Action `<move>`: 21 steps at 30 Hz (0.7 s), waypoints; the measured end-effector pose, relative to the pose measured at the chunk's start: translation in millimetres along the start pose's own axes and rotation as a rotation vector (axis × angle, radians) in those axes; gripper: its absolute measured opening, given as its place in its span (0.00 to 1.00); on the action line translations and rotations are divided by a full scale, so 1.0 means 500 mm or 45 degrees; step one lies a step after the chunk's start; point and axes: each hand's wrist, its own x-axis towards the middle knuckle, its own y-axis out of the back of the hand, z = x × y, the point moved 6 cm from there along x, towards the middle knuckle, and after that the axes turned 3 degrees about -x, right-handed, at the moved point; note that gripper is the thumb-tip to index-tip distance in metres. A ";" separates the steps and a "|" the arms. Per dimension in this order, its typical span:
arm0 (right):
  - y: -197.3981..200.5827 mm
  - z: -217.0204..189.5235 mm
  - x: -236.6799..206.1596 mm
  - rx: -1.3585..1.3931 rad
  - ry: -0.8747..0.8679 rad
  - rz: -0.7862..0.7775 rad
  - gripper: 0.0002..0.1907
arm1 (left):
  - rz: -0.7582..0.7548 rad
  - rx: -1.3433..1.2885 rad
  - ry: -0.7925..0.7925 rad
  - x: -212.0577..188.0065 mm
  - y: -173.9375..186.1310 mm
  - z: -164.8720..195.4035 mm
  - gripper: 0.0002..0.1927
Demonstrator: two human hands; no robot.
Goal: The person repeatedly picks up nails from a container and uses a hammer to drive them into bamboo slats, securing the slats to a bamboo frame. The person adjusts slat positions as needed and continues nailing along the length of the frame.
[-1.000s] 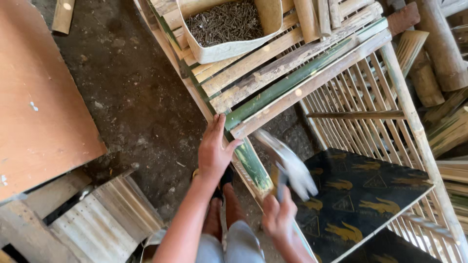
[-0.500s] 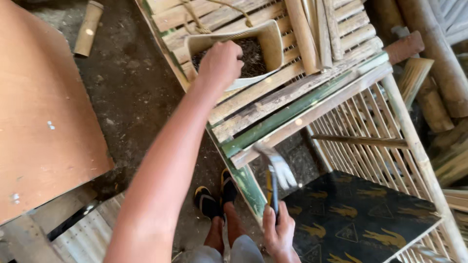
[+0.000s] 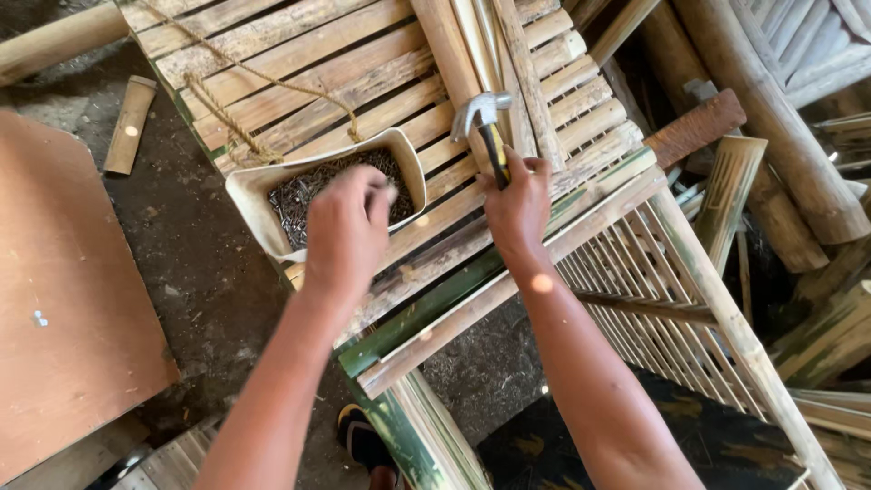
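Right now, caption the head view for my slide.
Left hand reaches into cream container of small dark nails; right hand holds steel claw hammer over slatted bamboo frame.

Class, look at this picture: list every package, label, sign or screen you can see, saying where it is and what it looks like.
No labels, signs or screens show.
Tub: the only container, on the bamboo slats under the left hand; cream, rounded-oblong, open-topped, full of dark nails.
Its outside shows no sticker or print.
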 end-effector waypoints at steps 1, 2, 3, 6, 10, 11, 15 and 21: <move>-0.012 -0.002 0.014 -0.055 -0.015 -0.066 0.26 | 0.054 -0.110 -0.085 -0.023 -0.007 0.021 0.07; -0.021 -0.002 0.026 -0.109 -0.029 -0.131 0.26 | 0.108 -0.219 -0.172 -0.036 -0.013 0.036 0.08; -0.028 0.002 0.031 -0.166 -0.043 -0.203 0.27 | 0.101 -0.212 -0.140 -0.041 -0.024 0.036 0.07; -0.026 0.024 0.031 -0.263 -0.059 -0.263 0.24 | 0.056 -0.246 -0.004 -0.063 -0.056 0.040 0.07; -0.022 0.058 -0.001 -0.253 -0.158 -0.451 0.23 | 0.032 -0.428 0.082 -0.056 -0.099 0.072 0.07; -0.015 0.057 -0.008 -0.243 -0.141 -0.422 0.29 | 0.018 -0.467 0.104 -0.053 -0.109 0.083 0.07; 0.013 0.041 -0.011 -0.222 -0.033 -0.309 0.25 | -0.004 -0.604 0.337 -0.039 -0.140 0.098 0.07; 0.016 0.095 -0.016 -0.109 -0.349 -0.672 0.23 | 0.039 -0.600 0.255 -0.029 -0.168 0.101 0.05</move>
